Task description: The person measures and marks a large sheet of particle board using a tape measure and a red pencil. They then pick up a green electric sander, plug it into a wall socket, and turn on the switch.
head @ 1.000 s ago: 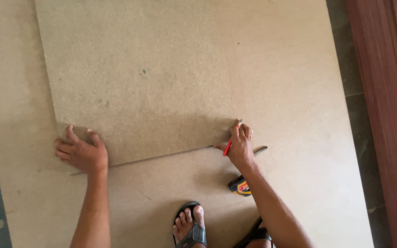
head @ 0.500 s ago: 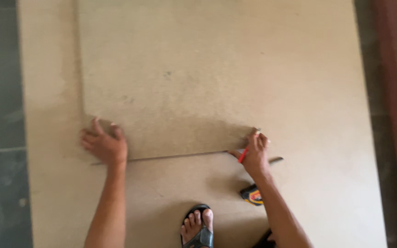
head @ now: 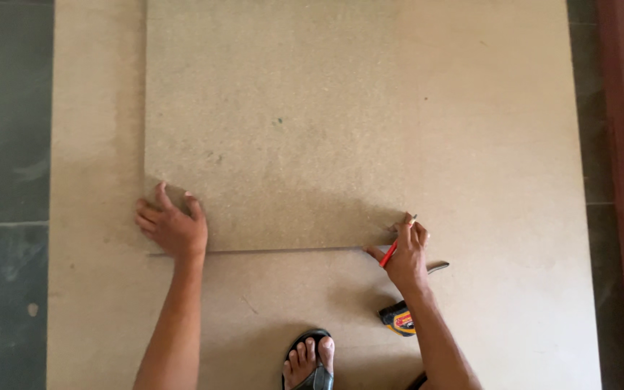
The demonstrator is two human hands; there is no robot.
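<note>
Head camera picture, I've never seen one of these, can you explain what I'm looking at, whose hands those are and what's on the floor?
The picture comes from a camera worn on a person's head, looking straight down, so the two bare hands are that person's own. A smaller board lies flat on a larger board on the tiled floor. The left hand presses on the smaller board's near left corner. The right hand rests at its near right corner and holds a red pencil. A yellow and black tape measure lies beside the right wrist. The person's sandalled foot stands on the larger board.
</note>
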